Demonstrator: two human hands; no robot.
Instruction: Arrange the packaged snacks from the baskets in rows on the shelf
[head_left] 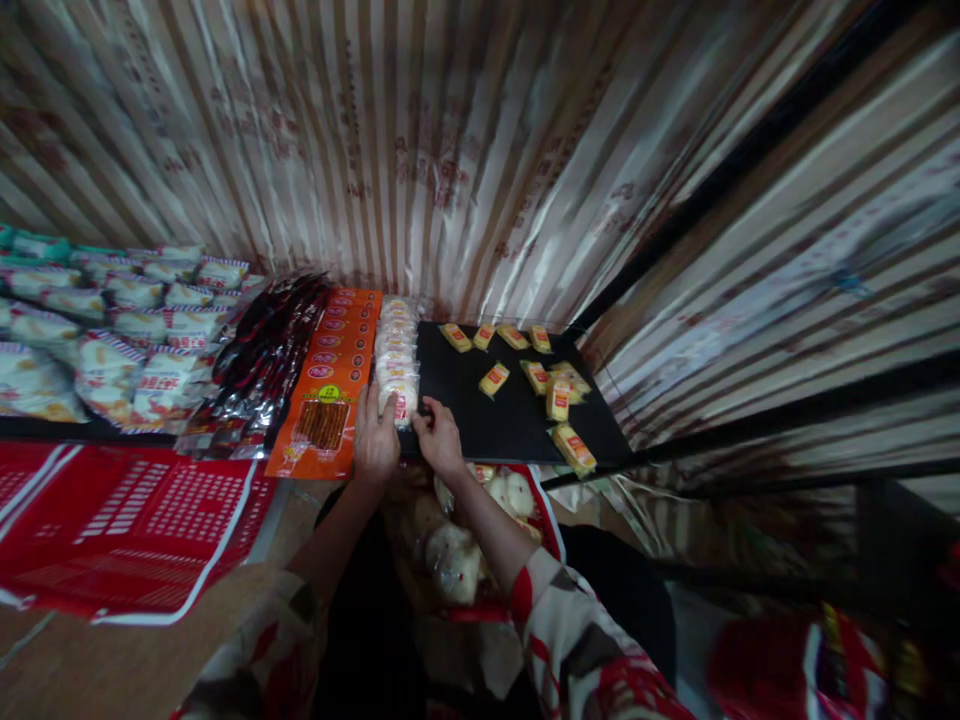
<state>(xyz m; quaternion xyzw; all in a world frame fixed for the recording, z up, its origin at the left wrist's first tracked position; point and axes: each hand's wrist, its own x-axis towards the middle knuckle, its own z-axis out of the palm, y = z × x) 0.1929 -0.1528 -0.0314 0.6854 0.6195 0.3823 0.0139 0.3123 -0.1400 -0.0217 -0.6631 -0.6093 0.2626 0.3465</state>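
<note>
A row of white round snacks in clear wrappers [397, 350] runs front to back on the black shelf. My left hand [376, 437] lies along the left side of the front pack, its fingers stretched out and the thumb touching the pack. On the other side, my right hand [441, 438] has its thumb and index finger apart, close by the pack's right edge; its other fingers are partly hidden. Left of the row lie orange snack packets [322, 400]. Small yellow wrapped cakes [557, 398] lie scattered on the black shelf [472, 425] to the right.
Dark red packets [262, 350] and white snack bags [165, 385] fill the left shelf. A red basket [165, 520] stands below them. Under my forearms, another red basket [553, 525] holds white round packages [454, 560]. Striped sheeting [465, 180] and black frame bars [712, 200] border the shelf.
</note>
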